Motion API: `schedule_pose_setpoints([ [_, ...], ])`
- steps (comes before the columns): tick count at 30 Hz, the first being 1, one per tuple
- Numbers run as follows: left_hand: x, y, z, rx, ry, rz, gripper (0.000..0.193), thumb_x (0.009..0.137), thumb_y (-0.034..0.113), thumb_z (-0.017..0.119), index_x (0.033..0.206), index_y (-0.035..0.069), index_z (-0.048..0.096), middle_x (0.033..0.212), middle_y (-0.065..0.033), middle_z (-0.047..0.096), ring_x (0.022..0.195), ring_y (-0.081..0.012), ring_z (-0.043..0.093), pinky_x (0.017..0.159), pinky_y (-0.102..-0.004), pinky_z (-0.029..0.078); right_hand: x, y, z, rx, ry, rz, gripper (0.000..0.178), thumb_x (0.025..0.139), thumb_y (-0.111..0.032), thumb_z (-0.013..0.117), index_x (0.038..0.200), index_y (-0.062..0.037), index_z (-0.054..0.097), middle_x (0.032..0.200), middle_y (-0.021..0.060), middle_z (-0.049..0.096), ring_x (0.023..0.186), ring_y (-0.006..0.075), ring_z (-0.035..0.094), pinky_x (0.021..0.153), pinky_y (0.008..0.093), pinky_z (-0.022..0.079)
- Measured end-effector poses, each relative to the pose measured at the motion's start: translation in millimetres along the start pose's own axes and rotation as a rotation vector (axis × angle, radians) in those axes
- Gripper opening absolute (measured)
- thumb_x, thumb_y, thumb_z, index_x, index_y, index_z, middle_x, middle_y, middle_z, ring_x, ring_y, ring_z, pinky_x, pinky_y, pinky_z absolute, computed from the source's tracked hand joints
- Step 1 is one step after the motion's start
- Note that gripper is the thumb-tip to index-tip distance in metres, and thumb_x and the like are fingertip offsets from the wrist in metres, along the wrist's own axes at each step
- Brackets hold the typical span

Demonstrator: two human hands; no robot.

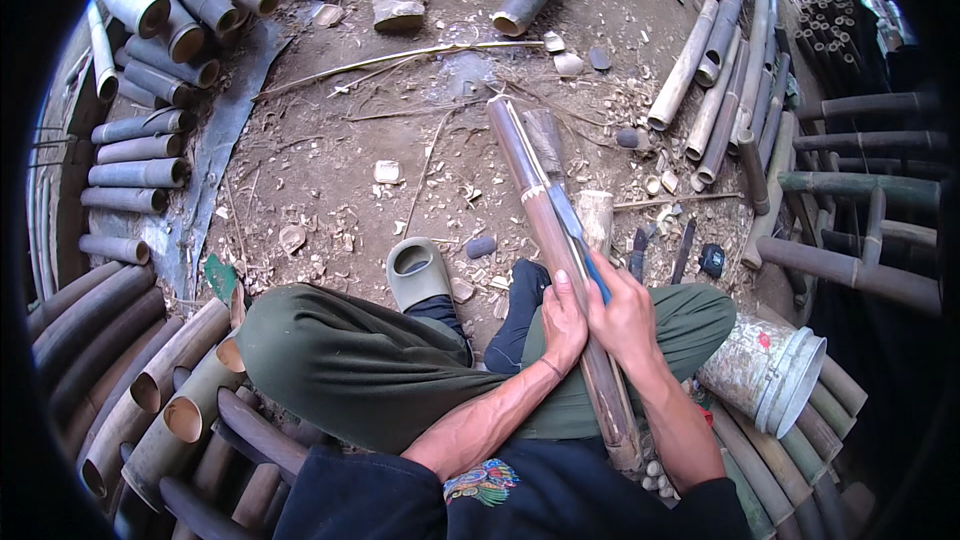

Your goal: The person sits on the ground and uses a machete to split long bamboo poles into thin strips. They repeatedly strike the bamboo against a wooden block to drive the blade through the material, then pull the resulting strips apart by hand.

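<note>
Head view: left grip (564, 324) clasps the bamboo tube (543, 225) mid-length, right grip (622, 310) holds a blue tool (568, 215) alongside

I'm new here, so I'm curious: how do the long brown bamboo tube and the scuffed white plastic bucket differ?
The long brown bamboo tube is slender; the scuffed white plastic bucket is squat. The left hand holds the tube; no hand touches the bucket. Both look rounded.

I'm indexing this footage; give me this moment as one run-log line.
left hand: gripping bamboo tube | right hand: holding blue tool along tube | nearby: bucket right, cut bamboo pieces left
</note>
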State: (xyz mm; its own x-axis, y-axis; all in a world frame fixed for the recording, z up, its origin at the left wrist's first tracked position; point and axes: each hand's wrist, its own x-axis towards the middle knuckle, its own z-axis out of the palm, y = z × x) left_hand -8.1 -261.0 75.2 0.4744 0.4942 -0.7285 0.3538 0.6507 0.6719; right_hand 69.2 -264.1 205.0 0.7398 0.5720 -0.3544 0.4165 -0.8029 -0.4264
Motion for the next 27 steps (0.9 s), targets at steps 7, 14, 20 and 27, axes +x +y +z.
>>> schedule_pose_setpoints([
  [7, 2, -3, -1, -0.02, 0.064, 0.058, 0.077, 0.1, 0.061, 0.025, 0.103, -0.007, 0.06, 0.095, -0.0253, 0.066, 0.092, -0.0396, 0.065, 0.083, -0.048, 0.048, -4, 19, 6, 0.053, 0.106, -0.142, 0.04, 0.088, -0.016, 0.061, 0.127, -0.006, 0.062, 0.102, 0.0256, 0.067, 0.091, 0.0427, 0.066, 0.08, 0.0459, 0.053],
  [14, -7, 7, -1, -0.068, 0.011, 0.076, 0.075, 0.101, 0.059, 0.027, 0.107, -0.008, 0.059, 0.097, -0.0266, 0.065, 0.094, -0.0375, 0.064, 0.083, -0.0465, 0.047, 6, 18, 10, 0.035, 0.113, -0.114, 0.041, 0.088, -0.017, 0.062, 0.128, -0.0101, 0.062, 0.097, 0.0255, 0.066, 0.09, 0.0423, 0.066, 0.078, 0.0478, 0.054],
  [20, -2, 1, 2, -0.029, 0.069, 0.044, 0.077, 0.101, 0.06, 0.025, 0.108, -0.009, 0.057, 0.096, -0.0286, 0.064, 0.094, -0.0427, 0.062, 0.084, -0.0495, 0.045, 94, 4, 47, -0.033, 0.109, -0.095, 0.041, 0.087, -0.019, 0.063, 0.127, -0.0098, 0.062, 0.096, 0.0247, 0.067, 0.088, 0.0418, 0.067, 0.079, 0.0486, 0.054],
  [27, -10, 20, -1, -0.087, 0.025, -0.023, 0.074, 0.101, 0.061, 0.025, 0.101, -0.006, 0.057, 0.088, -0.023, 0.064, 0.08, -0.0363, 0.066, 0.072, -0.0457, 0.05, 185, -17, 57, 0.046, 0.071, -0.071, 0.042, 0.086, -0.02, 0.064, 0.126, -0.0093, 0.063, 0.106, 0.0235, 0.068, 0.096, 0.0377, 0.068, 0.084, 0.0448, 0.054],
])
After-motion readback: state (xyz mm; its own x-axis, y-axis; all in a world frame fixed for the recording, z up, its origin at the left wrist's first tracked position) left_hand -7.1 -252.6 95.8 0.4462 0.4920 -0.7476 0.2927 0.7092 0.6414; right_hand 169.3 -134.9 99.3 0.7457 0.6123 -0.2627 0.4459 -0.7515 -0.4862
